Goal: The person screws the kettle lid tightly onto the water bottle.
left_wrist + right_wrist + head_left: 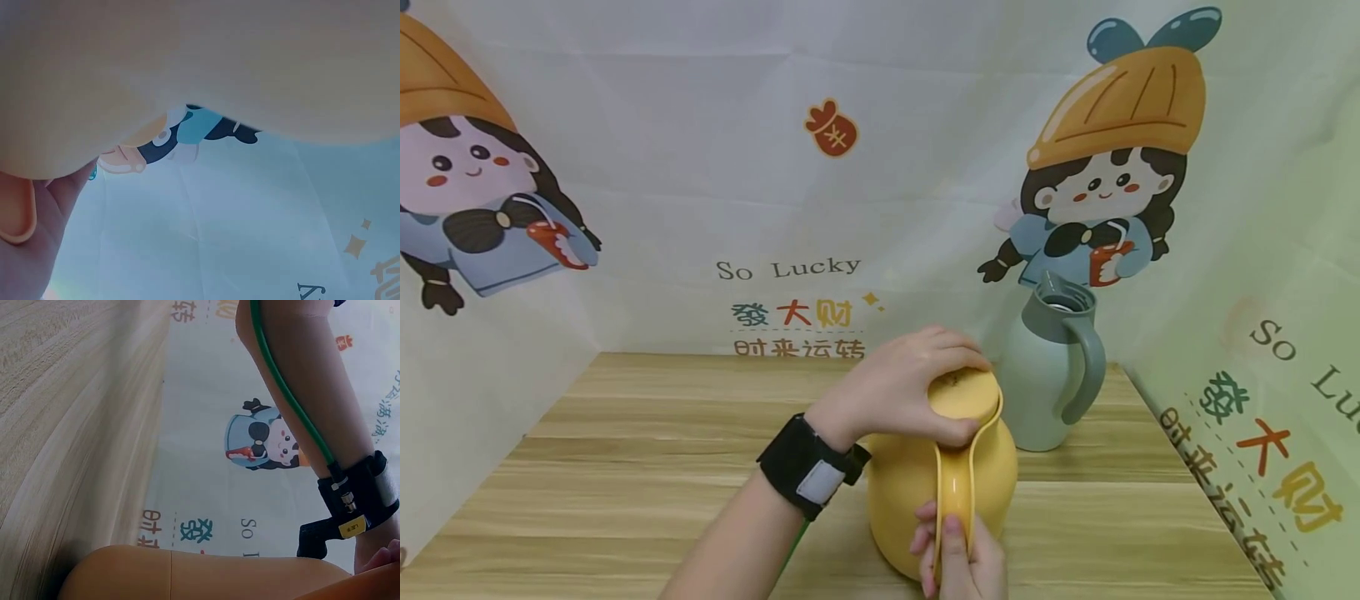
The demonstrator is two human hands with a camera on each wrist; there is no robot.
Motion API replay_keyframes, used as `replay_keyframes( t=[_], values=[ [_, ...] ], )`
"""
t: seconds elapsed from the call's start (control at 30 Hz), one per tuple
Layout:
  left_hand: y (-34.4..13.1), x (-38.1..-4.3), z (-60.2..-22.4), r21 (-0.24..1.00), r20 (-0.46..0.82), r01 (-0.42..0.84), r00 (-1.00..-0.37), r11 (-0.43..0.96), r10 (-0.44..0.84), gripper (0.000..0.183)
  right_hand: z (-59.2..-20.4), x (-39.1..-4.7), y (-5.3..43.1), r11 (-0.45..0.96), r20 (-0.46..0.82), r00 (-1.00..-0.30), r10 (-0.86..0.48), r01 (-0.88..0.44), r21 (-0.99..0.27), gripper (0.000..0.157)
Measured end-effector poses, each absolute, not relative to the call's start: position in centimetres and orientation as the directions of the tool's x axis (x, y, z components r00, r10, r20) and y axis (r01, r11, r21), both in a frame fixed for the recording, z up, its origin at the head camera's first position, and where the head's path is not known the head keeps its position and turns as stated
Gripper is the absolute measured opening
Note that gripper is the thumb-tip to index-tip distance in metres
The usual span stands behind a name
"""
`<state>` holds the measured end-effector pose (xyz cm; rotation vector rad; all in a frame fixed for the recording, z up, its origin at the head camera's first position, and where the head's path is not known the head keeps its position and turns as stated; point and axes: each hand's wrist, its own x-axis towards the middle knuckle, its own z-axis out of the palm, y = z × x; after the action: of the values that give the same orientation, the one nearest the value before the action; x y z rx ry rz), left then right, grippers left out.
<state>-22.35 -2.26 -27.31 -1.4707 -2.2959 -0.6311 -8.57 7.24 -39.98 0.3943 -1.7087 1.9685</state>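
Note:
A yellow vacuum jug (898, 500) stands on the wooden table with its handle toward me. My left hand (898, 387) reaches over its top, fingers at the far side and thumb at the near side, gripping the round yellow lid (964, 398). Lower down, my right hand (966, 558) holds the jug's handle (956, 492), thumb along its outer face and fingers curled round from the left. In the right wrist view the jug's side (219, 575) spans the bottom edge. A large blurred shape fills the upper part of the left wrist view.
A grey-green jug (1030, 383) stands close behind the yellow one, to the right, its mouth uncovered. The wooden table (662, 467) meets printed cloth walls (910, 183) at the back and sides. A green cable (281, 387) runs along my left forearm to a black wrist strap (369, 487).

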Motion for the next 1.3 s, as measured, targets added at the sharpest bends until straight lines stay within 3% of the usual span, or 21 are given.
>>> replay_keyframes(
  t=[0.23,0.37,0.83,1.0,1.17,1.3],
  values=[
    [-2.2,-22.8,-27.2,0.129,0.521,0.936,-0.344,0.327,0.781,0.048,-39.9,-8.5,7.3,-0.082,0.522,-0.835,0.172,-0.54,-0.837,0.031],
    [-2.3,-22.7,-27.0,0.099,0.505,0.936,-0.341,0.339,0.793,0.049,-39.9,-8.5,7.3,-0.08,0.527,-0.832,0.171,-0.545,-0.835,0.031],
    [-2.3,-20.5,-26.1,0.071,0.442,0.892,-0.429,0.446,0.788,0.059,-40.0,-8.5,7.2,-0.094,0.527,-0.829,0.187,-0.549,-0.831,0.03],
    [-1.2,-19.3,-25.7,0.072,0.471,0.82,-0.53,0.568,0.705,0.063,-39.9,-8.5,7.3,-0.092,0.512,-0.839,0.184,-0.533,-0.841,0.031],
    [0.3,-18.1,-25.7,0.214,0.466,0.681,-0.701,0.701,0.539,0.062,-39.7,-8.3,7.3,-0.086,0.492,-0.851,0.183,-0.513,-0.854,0.031],
    [0.9,-17.9,-26.1,0.281,0.439,0.612,-0.767,0.74,0.468,0.06,-39.7,-8.3,7.2,-0.088,0.494,-0.849,0.187,-0.515,-0.853,0.031]
  ],
)
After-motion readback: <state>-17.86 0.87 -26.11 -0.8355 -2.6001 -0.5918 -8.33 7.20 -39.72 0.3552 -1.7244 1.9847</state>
